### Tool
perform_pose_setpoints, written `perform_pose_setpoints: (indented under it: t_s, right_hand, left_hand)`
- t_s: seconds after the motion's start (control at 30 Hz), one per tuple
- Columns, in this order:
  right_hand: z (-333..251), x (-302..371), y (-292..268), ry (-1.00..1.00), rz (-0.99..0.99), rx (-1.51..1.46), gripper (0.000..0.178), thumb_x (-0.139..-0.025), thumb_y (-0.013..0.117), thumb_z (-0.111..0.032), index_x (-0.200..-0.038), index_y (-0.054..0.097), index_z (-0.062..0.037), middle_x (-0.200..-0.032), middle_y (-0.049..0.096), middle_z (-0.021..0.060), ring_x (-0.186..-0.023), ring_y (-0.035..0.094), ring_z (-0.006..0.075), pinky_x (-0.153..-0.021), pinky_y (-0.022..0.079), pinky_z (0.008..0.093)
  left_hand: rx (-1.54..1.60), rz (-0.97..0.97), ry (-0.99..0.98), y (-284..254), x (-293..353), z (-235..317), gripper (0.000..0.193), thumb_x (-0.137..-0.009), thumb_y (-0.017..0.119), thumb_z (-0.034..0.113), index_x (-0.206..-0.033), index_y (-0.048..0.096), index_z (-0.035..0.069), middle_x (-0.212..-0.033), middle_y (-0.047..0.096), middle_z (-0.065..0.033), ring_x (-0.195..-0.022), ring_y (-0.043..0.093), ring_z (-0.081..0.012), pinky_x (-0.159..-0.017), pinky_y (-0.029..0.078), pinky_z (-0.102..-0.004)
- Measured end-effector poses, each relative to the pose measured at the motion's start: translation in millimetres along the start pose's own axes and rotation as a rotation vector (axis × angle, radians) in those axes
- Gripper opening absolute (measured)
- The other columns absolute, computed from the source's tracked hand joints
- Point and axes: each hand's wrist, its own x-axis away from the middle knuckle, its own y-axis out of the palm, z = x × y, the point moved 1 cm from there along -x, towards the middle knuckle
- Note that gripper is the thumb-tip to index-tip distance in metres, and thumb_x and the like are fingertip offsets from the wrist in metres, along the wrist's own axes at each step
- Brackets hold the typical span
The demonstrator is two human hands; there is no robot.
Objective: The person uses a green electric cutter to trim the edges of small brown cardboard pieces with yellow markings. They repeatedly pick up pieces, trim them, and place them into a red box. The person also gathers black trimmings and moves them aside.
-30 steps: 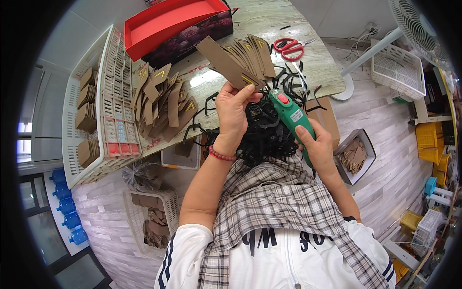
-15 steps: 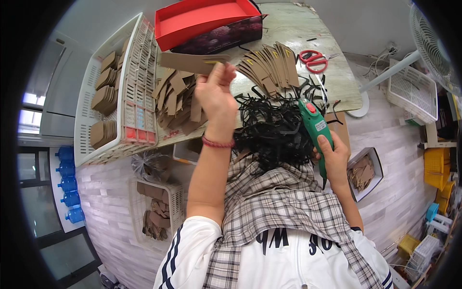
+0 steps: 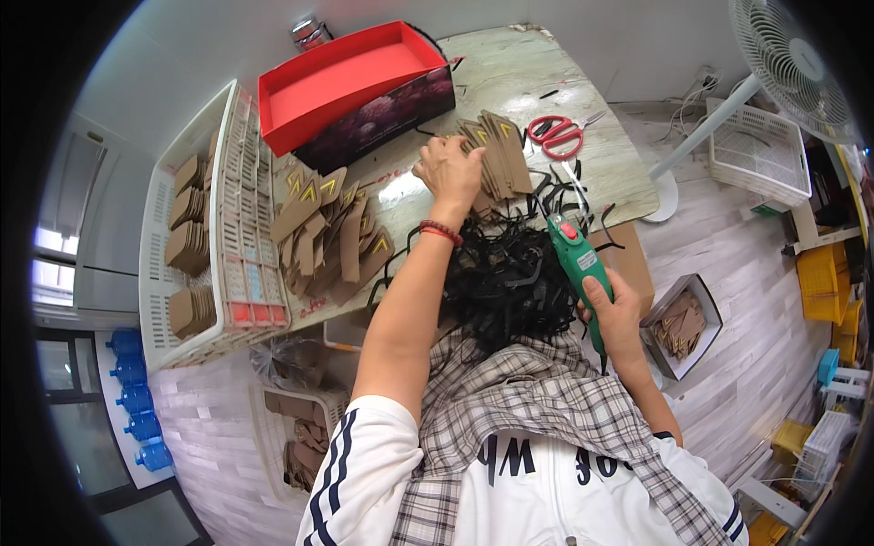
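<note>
My left hand (image 3: 451, 171) is over the table at the left edge of a fanned stack of brown flat strips (image 3: 503, 159) with yellow V-shaped marks. Its fingers are bent but apart, with no strip visible in them. In my right hand (image 3: 612, 314) is a green handheld electric tool (image 3: 580, 259) with a red button, its tip pointing away from me. A tangled heap of thin black strips (image 3: 505, 287) lies between my arms at the table edge. More brown strips lie in a loose pile (image 3: 328, 232) left of my left hand.
Red-handled scissors (image 3: 555, 136) lie at the table's far right. A red-lined box (image 3: 364, 132) stands at the back, with a white crate (image 3: 223, 218) of brown pieces to its left. On the floor are another box (image 3: 719, 318) and a fan (image 3: 665, 196).
My left hand has moved right from above the loose pile to the fanned stack, and the brown strip it held is gone from it. The right hand keeps the green tool. The view has shifted.
</note>
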Motion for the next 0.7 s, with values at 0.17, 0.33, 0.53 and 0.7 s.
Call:
perform_pose_setpoints:
  t_s: [0.17, 0.33, 0.53, 0.7]
  right_hand:
    - [5.8, -0.3, -3.9, 0.003, 0.037, -0.001, 0.036, -0.089, 0.066, -0.029, -0.107, 0.062, 0.0026, -0.073, 0.059, 0.0020, -0.058, 0.053, 0.0063, -0.051, 0.043, 0.0214]
    - [15.2, -5.3, -11.4, 0.034, 0.059, -0.007, 0.035, -0.090, 0.065, -0.027, -0.107, 0.061, 0.0027, -0.076, 0.060, 0.0021, -0.061, 0.055, 0.0072, -0.052, 0.045, 0.0220]
    - [22.2, -8.3, -3.2, 0.052, 0.070, -0.035, 0.034, -0.090, 0.065, -0.027, -0.107, 0.061, 0.0021, -0.077, 0.060, 0.0020, -0.062, 0.056, 0.0073, -0.051, 0.045, 0.0220]
    - [22.5, -10.0, -0.1, 0.060, 0.055, -0.010, 0.031, -0.093, 0.061, -0.027, -0.106, 0.060, 0.0010, -0.075, 0.057, 0.0013, -0.061, 0.053, 0.0068, -0.053, 0.044, 0.0212]
  left_hand:
    - [-0.184, -0.056, -0.096, 30.1, -28.8, 10.7, 0.051, -0.072, 0.073, 0.043, -0.101, 0.061, 0.002, -0.107, 0.056, -0.0139, -0.108, 0.047, -0.0317, -0.094, 0.033, -0.0464]
    - [-0.105, -0.032, 0.043, 48.7, -28.0, 11.6, 0.055, -0.070, 0.075, 0.044, -0.109, 0.060, 0.008, -0.108, 0.054, -0.0130, -0.107, 0.045, -0.0310, -0.093, 0.034, -0.0452]
    - [0.134, -0.072, 0.186, 31.9, -21.7, 0.3, 0.047, -0.074, 0.073, 0.035, -0.108, 0.059, 0.006, -0.109, 0.052, -0.0122, -0.108, 0.045, -0.0302, -0.095, 0.034, -0.0435]
    - [-0.058, 0.082, -0.229, -20.1, 3.9, -48.3, 0.037, -0.076, 0.072, 0.034, -0.094, 0.058, 0.005, -0.097, 0.057, -0.0119, -0.102, 0.050, -0.0312, -0.091, 0.037, -0.0453]
